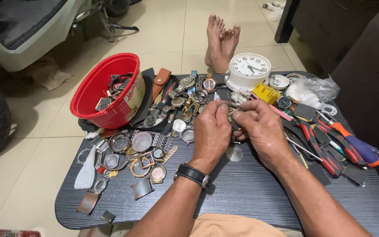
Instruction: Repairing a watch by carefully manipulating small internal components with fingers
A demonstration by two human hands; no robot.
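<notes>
My left hand (211,129) and my right hand (262,129) meet over the middle of a small dark table (251,188). Both pinch one small metal watch part (232,115) between their fingertips; most of it is hidden by the fingers. A black-strapped wristwatch (192,174) sits on my left wrist. A round clear watch glass (234,153) lies on the table just below my hands. Watch cases, rings and band pieces (141,151) are scattered to the left of my left hand.
A red bowl (94,90) with watch parts stands at the back left. A white alarm clock (248,70) is behind my hands. Pliers and screwdrivers (338,145) lie at the right, a plastic bag (314,90) beyond them. My bare feet (221,41) rest on the tiled floor.
</notes>
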